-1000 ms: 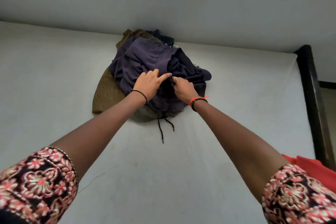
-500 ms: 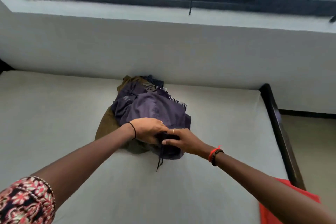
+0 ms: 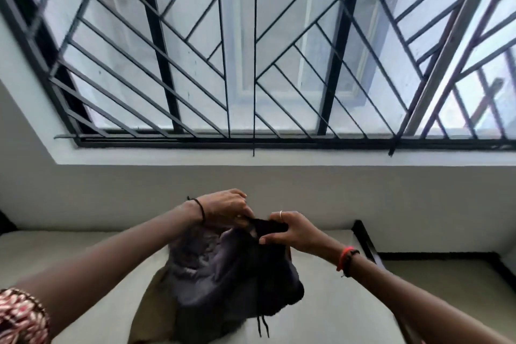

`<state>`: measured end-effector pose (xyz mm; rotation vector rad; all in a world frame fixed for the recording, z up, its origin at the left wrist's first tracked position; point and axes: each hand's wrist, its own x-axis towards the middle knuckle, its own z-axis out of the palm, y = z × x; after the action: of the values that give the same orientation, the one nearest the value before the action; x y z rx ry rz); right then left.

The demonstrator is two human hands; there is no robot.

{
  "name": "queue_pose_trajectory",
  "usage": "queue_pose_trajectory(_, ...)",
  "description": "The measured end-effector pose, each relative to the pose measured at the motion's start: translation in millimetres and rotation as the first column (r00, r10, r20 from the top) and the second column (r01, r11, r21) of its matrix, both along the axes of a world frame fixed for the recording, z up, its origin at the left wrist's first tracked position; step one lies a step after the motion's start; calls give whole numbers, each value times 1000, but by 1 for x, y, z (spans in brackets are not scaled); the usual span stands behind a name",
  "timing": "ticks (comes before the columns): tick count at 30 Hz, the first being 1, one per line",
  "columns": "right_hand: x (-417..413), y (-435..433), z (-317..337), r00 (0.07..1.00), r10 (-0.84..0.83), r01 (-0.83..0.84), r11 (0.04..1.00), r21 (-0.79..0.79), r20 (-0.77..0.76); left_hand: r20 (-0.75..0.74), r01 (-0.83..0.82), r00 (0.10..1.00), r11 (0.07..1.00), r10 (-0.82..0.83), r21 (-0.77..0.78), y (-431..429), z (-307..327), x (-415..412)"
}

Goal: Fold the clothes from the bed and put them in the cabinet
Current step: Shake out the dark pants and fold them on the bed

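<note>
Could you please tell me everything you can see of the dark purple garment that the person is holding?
The dark purple garment is soft, crumpled cloth, blurred by motion. The left hand and the right hand grip its darker upper edge and hold it up, so it hangs bunched above the bed. Black cords dangle at its lower end; whether they are its own is unclear. Its lower part overlaps an olive garment; contact cannot be told.

Clothes (image 3: pixel 223 282) on bed (image 3: pixel 335 310), seemingly
</note>
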<state>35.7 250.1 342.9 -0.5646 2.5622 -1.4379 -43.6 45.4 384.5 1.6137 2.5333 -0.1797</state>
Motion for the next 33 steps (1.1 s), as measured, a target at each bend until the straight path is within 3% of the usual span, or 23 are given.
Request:
queue_pose_trajectory(8, 15, 34, 166, 967, -104, 94, 994, -50, -232, -60, 50, 998, 963, -35, 266, 33, 173, 2)
queue_pose_trajectory(13, 33, 54, 260, 937, -198, 145, 970, -197, -287, -33, 38, 999, 883, -26, 467, 44, 274, 7)
queue_pose_trajectory(19, 55, 103, 290, 949, -199, 136, 958, -252, -244, 29, -58, 998, 732, 53, 679, 39, 357, 19)
queue_pose_trajectory(21, 63, 117, 296, 946, -220, 159, 955, -251, -239, 43, -39, 999, 660, 11, 751, 36, 373, 21)
queue_pose_trajectory(25, 70, 139, 327, 903, -302, 245, 946, -213, -304, 172, -85, 980, 562, -104, 823, 38, 392, 26)
queue_pose_trajectory(30, 78, 162, 369, 870, -319, 253, 944, -214, -376, 412, -251, 880, 504, -236, 826, 57, 393, 56)
queue_pose_trajectory(31, 81, 167, 379, 876, -316, 233, 939, -253, -365, 475, -307, 844, 503, -248, 808, 58, 392, 60)
queue_pose_trajectory(33, 90, 176, 398, 901, -282, 183, 936, -301, -330, 579, -361, 781, 587, -234, 724, 59, 390, 64)
